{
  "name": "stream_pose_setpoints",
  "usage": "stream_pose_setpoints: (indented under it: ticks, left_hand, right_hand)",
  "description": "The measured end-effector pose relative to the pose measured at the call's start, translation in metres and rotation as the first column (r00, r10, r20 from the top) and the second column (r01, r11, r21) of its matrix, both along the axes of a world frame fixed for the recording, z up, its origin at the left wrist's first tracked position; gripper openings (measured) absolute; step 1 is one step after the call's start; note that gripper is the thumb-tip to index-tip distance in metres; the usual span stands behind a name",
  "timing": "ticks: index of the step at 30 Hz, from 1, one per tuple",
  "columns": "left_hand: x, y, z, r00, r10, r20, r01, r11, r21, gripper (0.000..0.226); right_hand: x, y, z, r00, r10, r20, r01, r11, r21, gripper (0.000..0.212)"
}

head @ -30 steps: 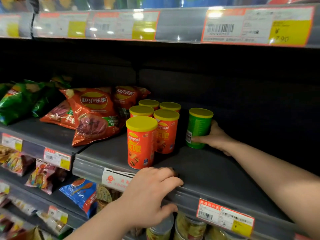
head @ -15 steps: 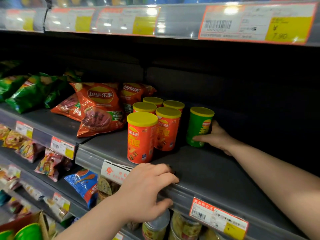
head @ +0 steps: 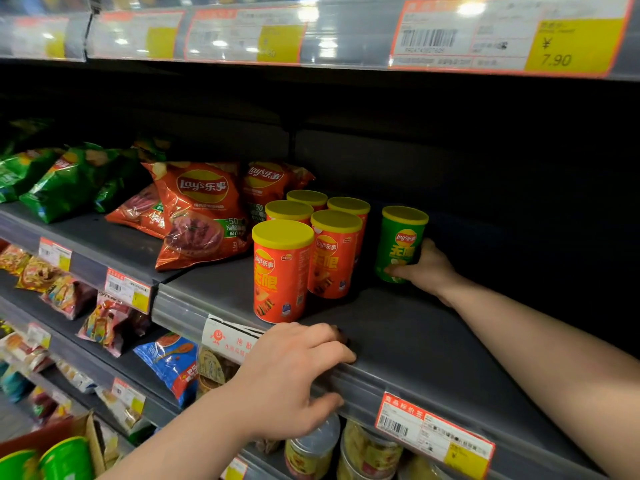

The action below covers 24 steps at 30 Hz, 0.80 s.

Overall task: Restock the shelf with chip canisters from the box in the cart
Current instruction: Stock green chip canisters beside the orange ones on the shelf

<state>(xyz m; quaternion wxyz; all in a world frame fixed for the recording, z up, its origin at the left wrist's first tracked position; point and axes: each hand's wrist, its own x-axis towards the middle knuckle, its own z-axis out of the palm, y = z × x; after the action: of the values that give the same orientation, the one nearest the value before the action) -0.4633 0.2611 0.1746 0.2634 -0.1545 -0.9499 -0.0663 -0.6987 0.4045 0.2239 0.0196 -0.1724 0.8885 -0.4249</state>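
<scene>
A green chip canister (head: pixel 398 242) with a yellow lid stands upright on the grey shelf (head: pixel 415 341), right of several orange canisters (head: pixel 282 271). My right hand (head: pixel 424 268) grips the green canister low on its right side. My left hand (head: pixel 294 368) holds the shelf's front edge, fingers on top and thumb beneath. At the bottom left a cardboard box (head: pixel 86 441) shows more green canisters (head: pixel 65 457).
Orange chip bags (head: pixel 197 209) and green chip bags (head: pixel 65 181) lie on the shelf to the left. Price tags (head: pixel 433 427) run along the shelf edges. Lower shelves hold snack packs and jars (head: pixel 311 448). The upper shelf's edge (head: pixel 346 32) overhangs.
The view has drifted down and left, bringing the box with green canisters into sight. The green canister has been turned so its logo faces front. My left hand stays on the shelf edge.
</scene>
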Motion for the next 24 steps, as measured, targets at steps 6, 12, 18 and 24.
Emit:
stream_pose_setpoints:
  ticks: [6, 12, 18, 24]
  left_hand:
    - [0.000, 0.000, -0.001, 1.000, 0.002, -0.010, -0.002, 1.000, -0.010, 0.042]
    - [0.000, 0.000, -0.003, 1.000, 0.016, -0.020, -0.017, 1.000, -0.026, 0.042]
    - [0.000, -0.003, -0.004, 0.999, 0.001, -0.043, -0.004, 0.998, -0.067, 0.043]
    - [-0.002, -0.005, -0.004, 0.998, -0.016, -0.060, 0.008, 0.991, -0.135, 0.044]
  right_hand:
    - [-0.004, -0.001, 0.000, 1.000, -0.030, -0.004, 0.030, 0.999, 0.027, 0.076]
    - [0.000, -0.002, 0.001, 0.998, -0.065, -0.018, 0.066, 0.996, 0.067, 0.075]
    - [0.010, 0.001, 0.005, 0.997, -0.076, -0.001, 0.075, 0.984, 0.164, 0.067]
    - [0.036, 0.009, 0.013, 0.997, -0.058, -0.041, 0.070, 0.905, 0.421, 0.054]
